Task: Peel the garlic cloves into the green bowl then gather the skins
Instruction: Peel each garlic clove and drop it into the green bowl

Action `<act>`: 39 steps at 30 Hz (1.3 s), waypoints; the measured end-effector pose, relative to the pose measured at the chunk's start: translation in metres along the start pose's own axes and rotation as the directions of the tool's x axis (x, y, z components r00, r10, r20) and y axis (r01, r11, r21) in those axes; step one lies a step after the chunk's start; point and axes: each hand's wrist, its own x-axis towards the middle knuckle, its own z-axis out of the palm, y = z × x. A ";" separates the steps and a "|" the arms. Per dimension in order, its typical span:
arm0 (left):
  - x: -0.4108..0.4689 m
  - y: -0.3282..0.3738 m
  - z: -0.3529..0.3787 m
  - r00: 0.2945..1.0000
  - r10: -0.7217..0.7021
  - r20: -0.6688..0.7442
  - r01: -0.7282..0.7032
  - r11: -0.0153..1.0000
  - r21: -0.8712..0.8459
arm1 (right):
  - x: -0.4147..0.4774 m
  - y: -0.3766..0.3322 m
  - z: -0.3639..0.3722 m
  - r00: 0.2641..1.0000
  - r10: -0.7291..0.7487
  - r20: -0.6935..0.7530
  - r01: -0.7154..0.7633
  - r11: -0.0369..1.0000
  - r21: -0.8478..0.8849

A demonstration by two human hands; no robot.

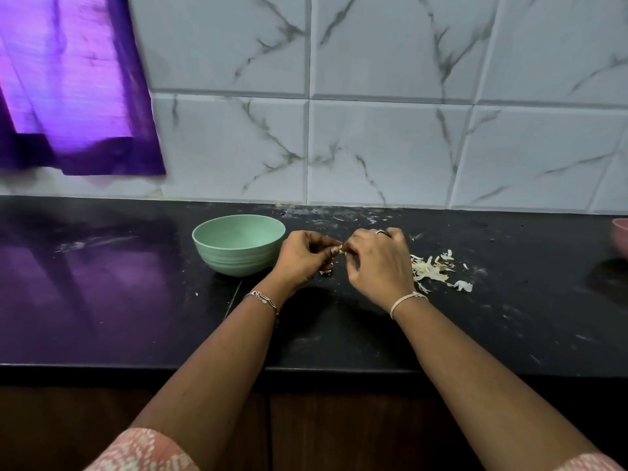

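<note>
Item 1: bench [119,300]. Black, glossy stone surface along a wall of white marbled tiles [390,147]; it shows pale smears and specks, thickest toward the back edge behind your hands.

Item 2: green bowl [239,244]. Stands upright on the bench, just left of your left hand. From this angle no contents can be made out inside it.

Item 3: left hand [302,258]. Fingers curled in, thumb and fingertips pinched on a small pale piece at the point where both hands meet. A chain bracelet [261,299] sits on the wrist.

Item 4: right hand [380,263]. Fingers bent and closed toward the same spot, touching the left hand's fingertips. A ring is on one finger and a pale thread band [406,300] on the wrist.

Item 5: garlic clove [339,250]. Only a small pale sliver shows between your two sets of fingertips; whether it is clove or skin cannot be told.

Item 6: skins [436,271]. A loose scatter of cream papery flakes on the bench, just right of your right hand, some pieces apart from the main heap. One small scrap [325,272] lies below your left hand.

Item 7: pink bowl [620,237]. Cut off by the right edge, well apart from the skins.

Item 8: purple curtain [68,83]. Hangs at upper left, mirrored in the bench.
</note>
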 end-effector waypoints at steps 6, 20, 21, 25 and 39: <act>0.000 0.002 0.000 1.000 -0.015 0.000 0.015 0.986 -0.164 | 0.002 0.000 -0.002 0.985 0.168 0.042 -0.173 0.954 0.246; 0.000 0.001 0.005 0.981 0.123 -0.147 -0.121 0.992 0.022 | 0.001 -0.003 0.001 0.900 0.381 0.211 -0.435 0.766 0.473; 0.000 0.001 0.005 0.980 0.129 -0.151 -0.127 0.992 0.022 | 0.001 -0.003 0.001 0.906 0.381 0.183 -0.422 0.788 0.449; -0.003 0.003 0.006 0.977 0.154 -0.145 -0.149 0.988 0.046 | 0.001 -0.002 0.000 0.908 0.383 0.170 -0.419 0.809 0.413; -0.004 0.002 0.009 0.958 0.273 -0.086 -0.242 0.932 0.269 | 0.003 -0.007 0.000 0.837 0.420 0.351 -0.542 0.727 0.422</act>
